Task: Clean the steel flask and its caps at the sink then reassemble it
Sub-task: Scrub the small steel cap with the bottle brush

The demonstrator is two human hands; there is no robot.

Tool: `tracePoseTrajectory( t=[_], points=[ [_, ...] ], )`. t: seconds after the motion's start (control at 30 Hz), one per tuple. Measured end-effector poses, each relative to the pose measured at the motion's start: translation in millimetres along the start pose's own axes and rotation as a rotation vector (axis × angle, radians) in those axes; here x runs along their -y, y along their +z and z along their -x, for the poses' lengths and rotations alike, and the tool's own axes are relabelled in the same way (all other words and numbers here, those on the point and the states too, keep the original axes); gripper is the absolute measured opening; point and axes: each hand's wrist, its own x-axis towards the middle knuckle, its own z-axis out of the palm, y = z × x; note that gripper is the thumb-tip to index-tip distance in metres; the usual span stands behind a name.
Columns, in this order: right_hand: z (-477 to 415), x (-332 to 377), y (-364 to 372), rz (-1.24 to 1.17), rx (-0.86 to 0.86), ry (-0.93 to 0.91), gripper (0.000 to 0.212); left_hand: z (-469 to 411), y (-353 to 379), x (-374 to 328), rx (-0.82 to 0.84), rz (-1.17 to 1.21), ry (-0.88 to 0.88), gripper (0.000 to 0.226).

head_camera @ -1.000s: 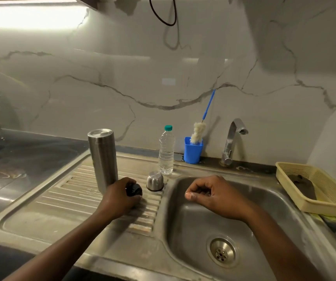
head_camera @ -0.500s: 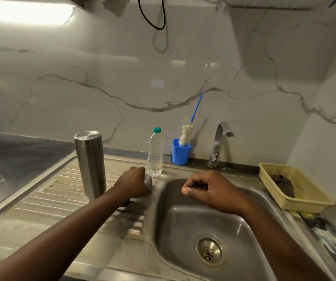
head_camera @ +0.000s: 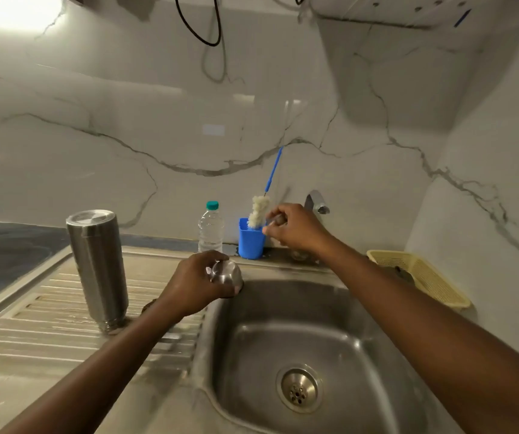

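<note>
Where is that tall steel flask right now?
The tall steel flask stands upside down on the ribbed draining board, left of the sink basin, beside the left hand, untouched.

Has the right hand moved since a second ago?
Yes. The right hand has left the sink basin and reached back toward the blue cup and tap.

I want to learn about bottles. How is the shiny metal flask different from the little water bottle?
The steel flask is grey metal you cannot see through; the plastic water bottle is clear. The flask looks taller and wider, the bottle smaller. The flask stands upside down on the draining board, the bottle stands by the wall with a green cap on top. Both stand straight, untouched.
</note>
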Motion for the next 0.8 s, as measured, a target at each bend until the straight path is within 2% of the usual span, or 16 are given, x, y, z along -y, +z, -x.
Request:
tracePoseTrajectory(
  t=[0.17,0.3,0.53,0.8],
  points=[
    [-49.0,11.3,-0.5,-0.114,-0.079,0.198,0.054,16.9,23.2,-3.5,-0.039,0.271,-0.046,0.056],
    [-79.5,16.3,0.0,-0.211,-0.130,0.275,0.071,23.1,38.8,-4.3,-0.040,0.369,-0.056,0.058],
    [-125.2,18.3,10.3,-0.261,-0.132,0.324,0.037,22.7,34.4,-4.6,-0.017,0.363,-0.031,0.059],
    [-141.1,14.9,14.0,-0.057,-0.159,0.219,0.018,21.2,31.5,6.8,-0.039,0.376,-0.027,0.058]
  ],
)
